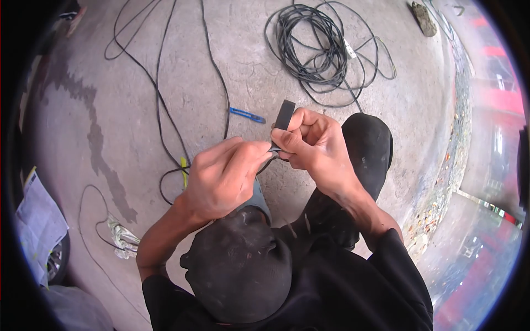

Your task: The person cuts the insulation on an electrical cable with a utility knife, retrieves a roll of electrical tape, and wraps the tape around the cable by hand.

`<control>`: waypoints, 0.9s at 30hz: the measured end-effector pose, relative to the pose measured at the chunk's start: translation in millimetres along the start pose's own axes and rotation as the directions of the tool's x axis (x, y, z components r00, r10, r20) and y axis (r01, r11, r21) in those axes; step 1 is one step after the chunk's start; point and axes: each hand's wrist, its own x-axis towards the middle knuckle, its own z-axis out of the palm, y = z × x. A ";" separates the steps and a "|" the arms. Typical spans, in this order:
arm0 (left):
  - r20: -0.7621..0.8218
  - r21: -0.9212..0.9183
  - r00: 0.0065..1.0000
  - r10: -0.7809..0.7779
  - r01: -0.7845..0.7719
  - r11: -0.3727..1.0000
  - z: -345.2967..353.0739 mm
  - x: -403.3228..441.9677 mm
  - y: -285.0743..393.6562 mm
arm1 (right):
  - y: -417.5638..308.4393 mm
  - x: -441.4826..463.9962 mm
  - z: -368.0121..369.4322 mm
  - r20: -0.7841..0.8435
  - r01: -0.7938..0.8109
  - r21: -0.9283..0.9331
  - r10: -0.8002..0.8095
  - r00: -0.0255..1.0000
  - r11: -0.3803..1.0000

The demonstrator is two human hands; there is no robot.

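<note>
My right hand (pixel 317 144) is closed around a roll of black electrical tape (pixel 285 115), which stands up from its fingers. My left hand (pixel 225 175) pinches a black cable at its fingertips, almost touching the right fingertips. Between the two hands shows a short dark strip (pixel 274 148); whether it is tape or cable end is hard to make out. A loop of the black cable (pixel 267 164) hangs just below the fingertips. On the floor ahead lies a blue utility knife (pixel 247 115). A yellow-green tool (pixel 184 172) is partly hidden beside my left hand.
A large coil of black cable (pixel 312 52) lies on the concrete floor (pixel 182 83) at the upper right. Loose cable runs (pixel 157 88) cross the left side. A stone (pixel 423 19) sits far right. Crumpled plastic (pixel 122 238) and a paper sheet (pixel 41 223) are at left.
</note>
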 end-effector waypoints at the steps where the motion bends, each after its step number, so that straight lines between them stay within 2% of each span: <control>1: 0.005 0.028 1.000 0.025 -0.025 0.999 0.3 -1.4 -2.8 | -2.9 1.4 -0.9 0.002 -0.090 0.044 0.090 0.996 0.995; 2: 0.011 0.056 0.999 0.051 -0.052 0.997 1.0 -2.0 -5.3 | -5.9 3.4 -3.6 0.043 -0.128 0.062 0.126 0.991 0.990; 4: -0.097 0.068 0.991 0.090 -0.083 0.994 9.8 2.8 -6.1 | -10.4 6.7 -9.6 0.126 -0.205 0.093 0.193 0.973 0.974; 6: -0.086 0.121 0.988 0.131 -0.120 0.985 9.6 3.9 -6.9 | -11.1 8.3 -9.7 0.148 -0.180 0.059 0.170 0.974 0.982; 8: 0.051 0.210 0.984 0.171 -0.178 0.961 -1.1 1.0 -10.0 | -12.0 9.7 -10.9 0.180 -0.210 0.084 0.193 0.965 0.974; 11: 0.045 0.253 0.985 0.168 -0.174 0.952 -2.1 -2.6 -12.6 | -11.2 10.2 -9.2 0.191 -0.265 0.102 0.242 0.951 0.959; 14: -0.018 0.180 0.997 0.079 -0.074 0.981 -1.3 0.3 -8.4 | -11.1 11.9 -9.5 0.091 -0.229 0.097 0.220 0.971 0.969; 17: -0.042 0.011 0.992 -0.121 0.121 0.993 0.5 0.8 -9.5 | -5.0 14.6 -16.9 0.193 0.047 -0.071 -0.033 0.981 0.996; 18: 0.013 -0.070 0.970 -0.241 0.241 0.968 -2.4 2.2 -7.5 | -4.8 14.4 -15.3 0.207 0.130 -0.049 -0.117 0.971 0.990; 20: 0.152 -0.210 0.881 -0.448 0.472 0.856 -11.2 7.8 -1.7 | -5.5 11.9 -11.1 0.225 0.291 -0.003 -0.283 0.932 0.957; 23: 0.329 -0.374 0.755 -0.567 0.656 0.655 -16.5 10.6 -4.5 | 2.6 19.5 -18.8 0.320 0.418 -0.106 -0.367 0.873 0.902; 24: 0.341 -0.393 0.736 -0.585 0.677 0.622 -17.6 13.5 -4.4 | 1.6 20.0 -20.6 0.330 0.559 -0.258 -0.472 0.817 0.788; 26: 0.361 -0.427 0.694 -0.623 0.717 0.551 -20.7 18.8 -5.1 | -0.5 22.1 -22.2 0.408 0.740 -0.511 -0.634 0.657 0.437; 27: 0.350 -0.443 0.696 -0.627 0.713 0.544 -20.4 19.0 -5.8 | 7.2 17.2 -19.5 0.312 0.708 -0.540 -0.673 0.670 0.455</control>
